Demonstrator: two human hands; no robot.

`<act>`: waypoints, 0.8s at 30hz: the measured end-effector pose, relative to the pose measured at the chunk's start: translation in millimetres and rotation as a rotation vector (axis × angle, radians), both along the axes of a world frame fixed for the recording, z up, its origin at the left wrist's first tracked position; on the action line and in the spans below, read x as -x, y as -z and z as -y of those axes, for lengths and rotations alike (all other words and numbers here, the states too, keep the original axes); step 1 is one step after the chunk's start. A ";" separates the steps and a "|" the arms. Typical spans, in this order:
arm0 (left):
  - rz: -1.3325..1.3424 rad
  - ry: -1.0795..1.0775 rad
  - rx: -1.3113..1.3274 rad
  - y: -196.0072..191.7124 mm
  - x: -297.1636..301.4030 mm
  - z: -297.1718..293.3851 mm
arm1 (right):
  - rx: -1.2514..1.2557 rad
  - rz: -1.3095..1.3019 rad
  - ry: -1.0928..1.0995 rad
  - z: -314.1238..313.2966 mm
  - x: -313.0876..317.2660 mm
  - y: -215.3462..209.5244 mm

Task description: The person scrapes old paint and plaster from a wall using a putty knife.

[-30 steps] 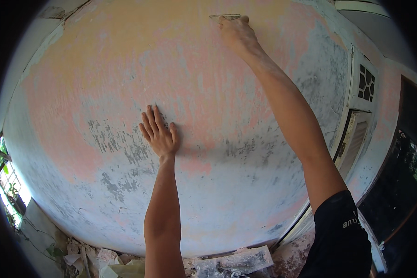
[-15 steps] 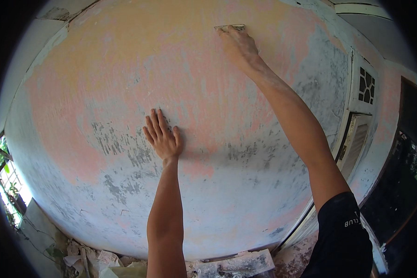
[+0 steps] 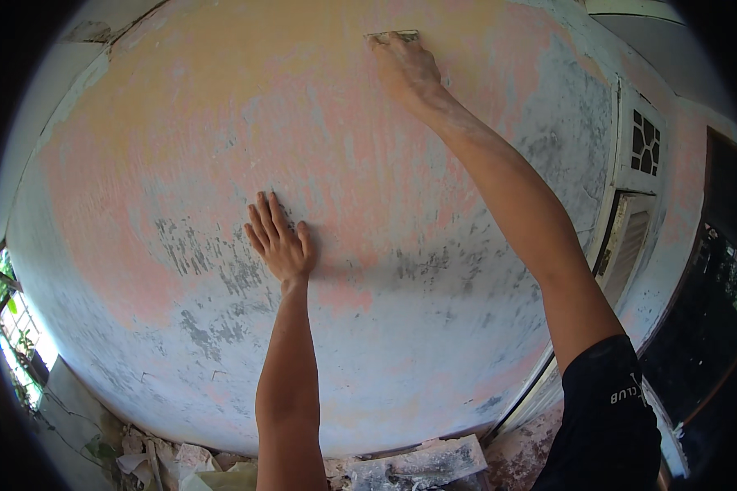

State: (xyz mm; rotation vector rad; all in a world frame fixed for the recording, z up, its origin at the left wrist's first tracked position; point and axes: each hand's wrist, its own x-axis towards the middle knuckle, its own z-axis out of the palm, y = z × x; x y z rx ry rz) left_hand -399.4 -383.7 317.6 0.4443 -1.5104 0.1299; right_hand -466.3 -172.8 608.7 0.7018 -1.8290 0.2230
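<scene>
A large wall [image 3: 434, 352] with patchy yellow, pink and pale blue-grey paint fills the view. My right hand [image 3: 408, 69] is high on it, fingers closed on a flat scraper [image 3: 395, 36]. The tool's straight edge lies against the yellowish part of the wall; most of its body is hidden under the fingers. Lower and to the left, my left hand [image 3: 282, 245] rests flat on the wall with its fingers spread, holding nothing. Dark grey scraped patches [image 3: 190, 245] show beside it.
A white door frame [image 3: 610, 196] with a vented panel [image 3: 645, 143] stands at the right, with a dark opening [image 3: 696, 344] beyond. A barred window [image 3: 20, 327] is at the far left. Rubble and torn sheets [image 3: 176, 466] lie along the wall's foot, beside a whitish, stained slab [image 3: 418, 466].
My right hand has slid the scraper slightly up and to the left along the wall. The left hand stays flat in the same spot, while the whole view has shifted a little.
</scene>
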 end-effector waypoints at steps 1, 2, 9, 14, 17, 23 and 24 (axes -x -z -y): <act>-0.007 0.006 0.004 0.4 0.8 0.0 | 0.006 -0.011 -0.012 0.5 0.7 -2.0; -0.013 0.013 0.008 0.2 1.9 0.4 | 0.012 -0.023 -0.024 0.9 1.7 -3.3; -0.004 -0.006 -0.004 -0.1 -2.2 3.0 | 0.061 -0.028 -0.022 5.4 0.4 18.9; 0.002 -0.008 -0.002 0.6 0.6 -0.8 | 0.042 0.033 -0.063 2.7 -6.9 -7.0; -0.004 -0.005 -0.002 0.7 1.5 -1.0 | 0.055 0.046 -0.062 6.4 -5.0 -17.0; -0.006 -0.012 -0.002 0.8 -5.9 2.2 | 0.098 -0.045 -0.123 5.9 1.5 10.5; -0.009 -0.009 0.000 0.1 -4.0 1.3 | 0.099 -0.049 -0.120 5.5 3.3 8.9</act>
